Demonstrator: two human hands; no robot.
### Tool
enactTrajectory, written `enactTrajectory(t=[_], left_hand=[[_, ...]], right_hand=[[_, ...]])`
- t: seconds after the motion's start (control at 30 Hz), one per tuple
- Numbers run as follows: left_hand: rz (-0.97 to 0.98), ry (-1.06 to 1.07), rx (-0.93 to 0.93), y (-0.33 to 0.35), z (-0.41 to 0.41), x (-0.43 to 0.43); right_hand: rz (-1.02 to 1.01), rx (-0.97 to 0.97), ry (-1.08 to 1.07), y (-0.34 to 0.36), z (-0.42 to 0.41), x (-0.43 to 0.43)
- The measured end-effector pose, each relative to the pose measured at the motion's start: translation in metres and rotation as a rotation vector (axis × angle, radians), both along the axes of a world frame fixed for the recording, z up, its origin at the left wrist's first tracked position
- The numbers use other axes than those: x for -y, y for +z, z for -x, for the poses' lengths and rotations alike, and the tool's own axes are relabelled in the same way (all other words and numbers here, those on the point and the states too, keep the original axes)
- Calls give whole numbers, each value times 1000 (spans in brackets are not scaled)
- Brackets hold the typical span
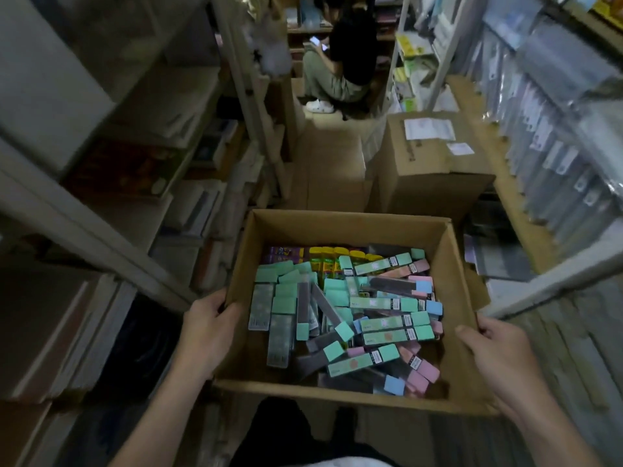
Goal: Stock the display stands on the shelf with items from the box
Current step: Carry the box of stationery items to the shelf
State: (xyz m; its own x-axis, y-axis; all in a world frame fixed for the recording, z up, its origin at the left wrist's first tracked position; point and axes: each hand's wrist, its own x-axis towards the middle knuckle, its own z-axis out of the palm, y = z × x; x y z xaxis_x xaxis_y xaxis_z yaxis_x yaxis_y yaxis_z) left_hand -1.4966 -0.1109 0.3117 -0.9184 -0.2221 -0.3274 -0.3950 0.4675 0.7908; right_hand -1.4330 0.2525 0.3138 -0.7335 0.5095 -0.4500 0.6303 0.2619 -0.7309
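An open cardboard box (340, 224) is held in front of me in a narrow aisle. It is full of several slim packs (381, 305) with green, pink and blue ends, lying in a loose pile; yellow and purple packs stand along the far wall of the box. My left hand (205, 328) grips the box's left wall, thumb over the rim. My right hand (499, 352) grips the right wall the same way. Shelves (111, 210) run along the left; no display stand can be made out in the blur.
A closed cardboard carton (435, 160) with white labels stands ahead on the right, another box (333, 163) beside it. Racks of plastic-wrapped goods (553, 129) line the right side. A person (340, 62) crouches at the aisle's far end.
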Motion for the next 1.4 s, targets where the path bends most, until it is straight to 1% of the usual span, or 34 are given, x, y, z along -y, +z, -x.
enactTrajectory(t=[0.13,0.23,0.43,0.53,0.67,0.8,0.93,1.1,1.23,1.4], left_hand=[[24,-43,8,14,79,-9],[74,-64,-29,14,146,-15],[48,-208,-66,12,291,-25],[46,-301,-76,27,358,-36],[42,-486,-154,46,436,-64],[42,-621,-150,41,510,-99],[27,-717,-132,34,570,-136],[34,-794,-168,36,639,-199],[31,-910,-199,40,684,-246],[73,-1086,-185,30,740,-311]], right_hand=[[-13,-15,23,14,70,-6],[-29,-20,-11,19,122,-9],[-55,-8,-178,29,218,-12],[-6,-12,-263,41,256,-11],[42,-41,-372,50,296,-16],[71,-64,-491,51,335,-31],[48,-76,-570,47,366,-49],[-9,-141,-650,43,406,-85],[-64,-123,-699,40,424,-101],[-75,-69,-871,30,445,-112]])
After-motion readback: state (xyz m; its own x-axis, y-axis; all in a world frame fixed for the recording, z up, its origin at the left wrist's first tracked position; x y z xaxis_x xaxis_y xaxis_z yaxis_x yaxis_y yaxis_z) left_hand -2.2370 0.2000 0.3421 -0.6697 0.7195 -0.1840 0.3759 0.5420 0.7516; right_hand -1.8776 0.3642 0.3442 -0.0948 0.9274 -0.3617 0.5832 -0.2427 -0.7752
